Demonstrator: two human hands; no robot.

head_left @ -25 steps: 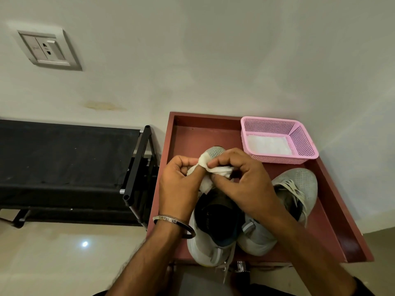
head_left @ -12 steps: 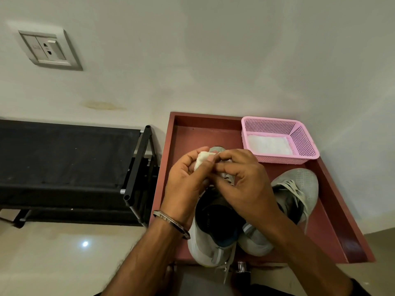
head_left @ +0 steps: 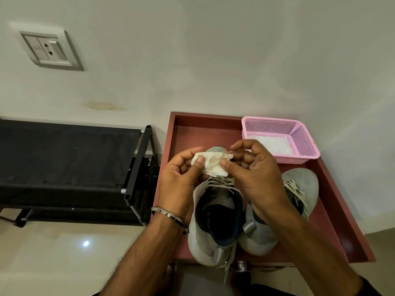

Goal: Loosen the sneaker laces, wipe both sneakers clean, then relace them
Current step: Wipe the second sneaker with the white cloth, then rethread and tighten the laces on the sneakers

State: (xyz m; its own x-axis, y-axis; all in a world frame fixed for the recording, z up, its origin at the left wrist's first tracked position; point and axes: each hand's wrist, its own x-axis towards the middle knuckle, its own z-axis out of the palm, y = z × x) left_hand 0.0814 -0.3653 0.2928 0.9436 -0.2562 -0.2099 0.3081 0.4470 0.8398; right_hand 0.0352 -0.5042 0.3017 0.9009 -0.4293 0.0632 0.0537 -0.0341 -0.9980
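We note both hands raised over the near grey sneaker (head_left: 215,218), holding a crumpled white wipe (head_left: 210,164) between them. Left hand (head_left: 181,178): fingers curled, thumb pressing the wipe's left end. Right hand (head_left: 254,174): thumb and forefinger pinch its right end, other fingers loosely bent. The second sneaker (head_left: 299,189) lies right of the right fingers, on the red tray (head_left: 192,129).
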